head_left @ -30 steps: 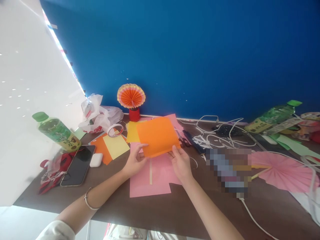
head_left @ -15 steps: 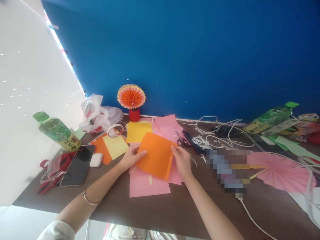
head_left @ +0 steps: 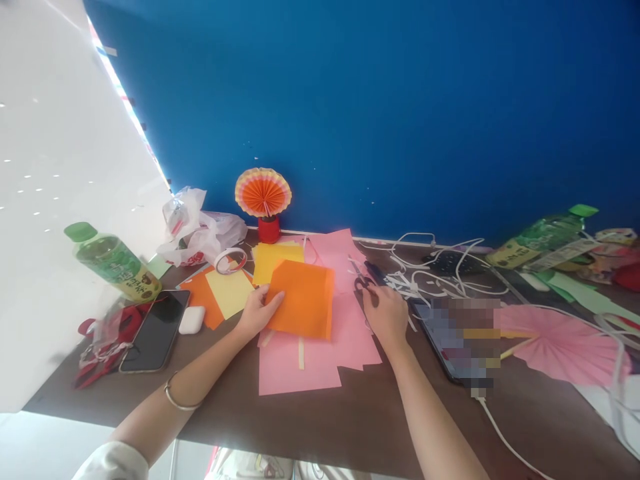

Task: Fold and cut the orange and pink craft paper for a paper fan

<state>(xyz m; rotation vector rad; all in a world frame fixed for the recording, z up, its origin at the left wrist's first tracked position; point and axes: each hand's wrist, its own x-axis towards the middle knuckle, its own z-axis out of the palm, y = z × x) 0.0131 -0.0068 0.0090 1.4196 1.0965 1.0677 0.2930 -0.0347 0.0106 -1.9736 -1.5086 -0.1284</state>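
**Rising Behind a Brown Desk (head_left: 310, 427), a Blue Wall (head_left: 360, 113) Backs Paper Work**

Pink sheets (head_left: 300, 377) overlap at the middle of the desk, the broadest paper on it, while a pleated pink fan (head_left: 575, 343) spreads at far right. An orange sheet (head_left: 299, 300), a narrow fold along its right edge, is over the pink paper and overlaps the front of some yellow sheets (head_left: 280, 259). Farther left are a leaning green-capped bottle (head_left: 117, 265) and a dark-screened phone (head_left: 156, 333). The person's left hand (head_left: 257, 310) pinches the orange sheet at its left edge, thumb on top and fingers beneath. The right hand (head_left: 387, 313), fingers bent, reaches the dark handles of a pair of scissors (head_left: 363, 283) on the pink paper; whether those fingers grip them cannot be told. A tape roll (head_left: 220, 263) sits near the yellow sheets, and a small white case (head_left: 192, 320) beside the phone. Smallest is a pale strip (head_left: 301, 355) on the nearest pink sheet.
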